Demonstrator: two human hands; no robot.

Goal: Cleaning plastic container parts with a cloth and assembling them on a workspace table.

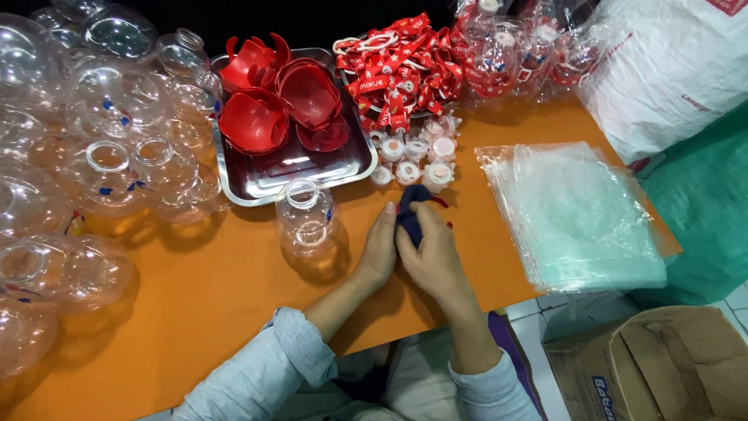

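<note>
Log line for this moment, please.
left hand: touching dark blue piece | right hand: gripping it | clear bottle: upright beside left hand | table: orange

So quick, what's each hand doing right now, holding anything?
Left hand: fingers resting against the dark blue soft item, helping hold it.
Right hand: fingers closed around the same dark blue soft item.
</note>
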